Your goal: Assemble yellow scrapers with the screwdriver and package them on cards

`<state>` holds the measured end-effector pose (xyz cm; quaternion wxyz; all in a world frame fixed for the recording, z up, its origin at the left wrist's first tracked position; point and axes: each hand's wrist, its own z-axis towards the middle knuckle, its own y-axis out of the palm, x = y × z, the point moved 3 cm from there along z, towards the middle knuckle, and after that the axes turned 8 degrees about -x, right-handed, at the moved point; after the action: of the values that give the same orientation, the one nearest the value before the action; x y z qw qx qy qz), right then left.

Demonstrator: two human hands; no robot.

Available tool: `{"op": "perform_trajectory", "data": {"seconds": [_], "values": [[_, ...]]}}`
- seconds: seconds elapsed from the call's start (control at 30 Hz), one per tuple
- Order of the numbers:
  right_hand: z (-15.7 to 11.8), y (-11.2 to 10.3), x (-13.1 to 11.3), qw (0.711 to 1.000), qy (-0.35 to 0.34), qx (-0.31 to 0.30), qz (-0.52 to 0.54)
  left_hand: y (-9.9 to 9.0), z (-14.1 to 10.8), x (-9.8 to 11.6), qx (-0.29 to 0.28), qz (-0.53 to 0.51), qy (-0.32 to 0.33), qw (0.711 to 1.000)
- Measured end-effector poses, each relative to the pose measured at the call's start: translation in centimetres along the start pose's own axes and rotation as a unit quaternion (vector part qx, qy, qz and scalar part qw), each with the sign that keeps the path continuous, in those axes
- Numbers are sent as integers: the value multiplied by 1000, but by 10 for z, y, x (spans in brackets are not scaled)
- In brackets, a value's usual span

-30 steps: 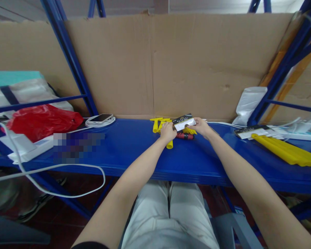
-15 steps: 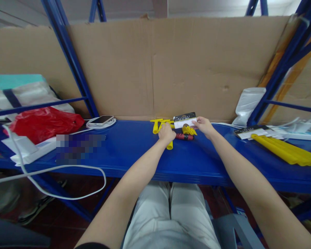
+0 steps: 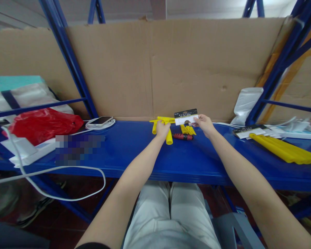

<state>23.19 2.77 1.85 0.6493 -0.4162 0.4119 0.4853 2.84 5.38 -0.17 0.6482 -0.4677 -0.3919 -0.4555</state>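
Near the back of the blue shelf, my left hand (image 3: 162, 129) is closed on a yellow T-shaped plastic piece (image 3: 169, 137), whose tubular stem points toward me. A second yellow T-shaped piece (image 3: 154, 128) lies just left of it, partly behind the fingers. My right hand (image 3: 204, 125) pinches the right edge of a black-and-white header card (image 3: 186, 117), held up facing me. Below the card are several small yellow pieces (image 3: 188, 130); the card hides part of them. A dark red cylindrical tool handle (image 3: 182, 137) lies between the hands, in front of these pieces.
Long yellow tubes (image 3: 282, 148) and another packaging card (image 3: 250, 132) lie at right, near a white pouch (image 3: 247, 105). A phone (image 3: 102, 120) rests on a coiled white cable at left, beside a red plastic bag (image 3: 45, 125) and power strip (image 3: 36, 152). Cardboard (image 3: 114, 69) closes the back.
The header card has risen slightly and sits more level. My left hand has shifted a little up and left, with the yellow T-shaped piece showing more clearly under its fingers.
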Motion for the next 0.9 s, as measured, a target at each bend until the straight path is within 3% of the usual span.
{"op": "perform_trajectory", "data": {"seconds": [0.1, 0.2, 0.3, 0.4, 0.63, 0.9], "values": [[1, 0, 1, 999, -8, -10, 31, -7, 6, -2, 26, -193, -68, 979], [1, 1, 1, 996, -30, -35, 78, -16, 9, -4, 86, -352, -138, 922], [0, 2, -1, 989, -51, -65, 120, -22, 10, -6, 138, -423, -173, 878], [-2, 3, -4, 985, -61, -83, 137, -26, 10, -8, 175, -453, -171, 857], [-6, 9, -6, 979, -65, -122, 147, -33, 10, -10, 229, -453, -152, 848], [-12, 27, 0, 980, -33, -143, 135, -21, 9, -7, 158, -457, -155, 861]]}}
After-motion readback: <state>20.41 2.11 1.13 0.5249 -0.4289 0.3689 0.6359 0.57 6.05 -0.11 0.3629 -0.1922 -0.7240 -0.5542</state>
